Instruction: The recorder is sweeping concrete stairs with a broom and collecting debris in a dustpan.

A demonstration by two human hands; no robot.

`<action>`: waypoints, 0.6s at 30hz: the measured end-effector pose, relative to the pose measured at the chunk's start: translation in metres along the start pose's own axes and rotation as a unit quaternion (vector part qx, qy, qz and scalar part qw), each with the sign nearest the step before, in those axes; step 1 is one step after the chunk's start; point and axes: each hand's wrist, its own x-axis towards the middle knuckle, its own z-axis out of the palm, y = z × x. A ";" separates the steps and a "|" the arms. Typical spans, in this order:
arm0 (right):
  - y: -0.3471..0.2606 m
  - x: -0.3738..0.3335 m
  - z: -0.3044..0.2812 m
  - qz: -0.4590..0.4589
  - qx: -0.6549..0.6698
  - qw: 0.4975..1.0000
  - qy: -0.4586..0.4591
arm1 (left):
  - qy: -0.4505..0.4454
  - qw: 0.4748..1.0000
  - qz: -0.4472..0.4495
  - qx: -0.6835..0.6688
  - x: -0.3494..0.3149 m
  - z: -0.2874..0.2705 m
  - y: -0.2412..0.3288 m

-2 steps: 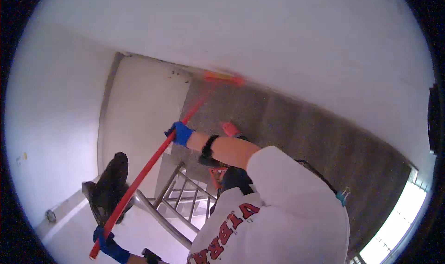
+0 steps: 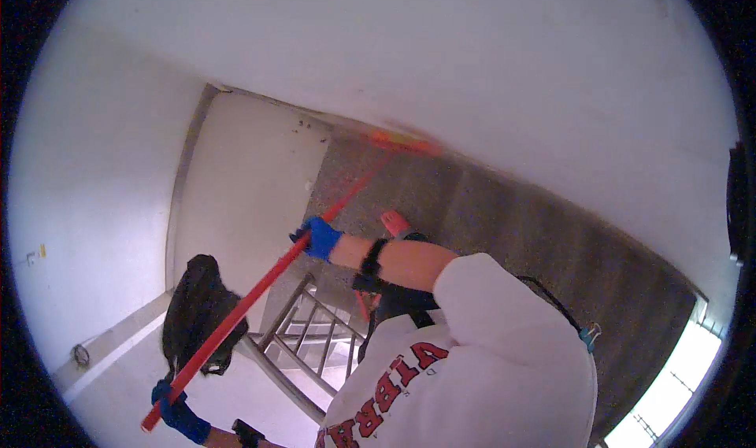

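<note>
A long red pole (image 2: 250,298) runs slantwise across the view, gripped in both blue-gloved hands. My left hand (image 2: 177,412) is wrapped round its near end at the lower left. Farther along, my right hand (image 2: 321,239) is closed about the shaft, with the arm stretched out across my body. An orange-and-yellow head (image 2: 402,142) at the far end lies against the foot of the white wall (image 2: 441,62). Motion smears this head, so its exact kind cannot be told.
Metal railings (image 2: 272,369) stand below the pole, beside a black bag-like object (image 2: 193,314). A foot (image 2: 394,224) shows on the grey-brown floor (image 2: 504,212) past my right arm. A pale panel (image 2: 244,172) is at the left, a bright window (image 2: 669,385) at the lower right.
The pole's head has shifted right along the wall base. My right hand has moved slightly right and down, my left hand slightly left. Both keep hold of the pole.
</note>
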 end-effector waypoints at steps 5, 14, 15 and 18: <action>-0.013 -0.081 -0.046 -0.004 -0.035 0.997 0.072 | -0.161 0.981 -0.045 -0.098 0.034 -0.015 -0.085; -0.052 -0.042 -0.121 -0.092 -0.249 0.964 -0.028 | -0.212 0.954 -0.081 -0.196 0.008 0.046 -0.110; -0.062 -0.013 -0.143 -0.203 -0.473 0.849 -0.120 | -0.210 0.953 -0.083 -0.200 0.014 0.048 -0.100; -0.095 0.029 -0.147 -0.375 -0.586 0.705 -0.133 | -0.170 0.966 -0.093 -0.168 0.017 0.069 -0.081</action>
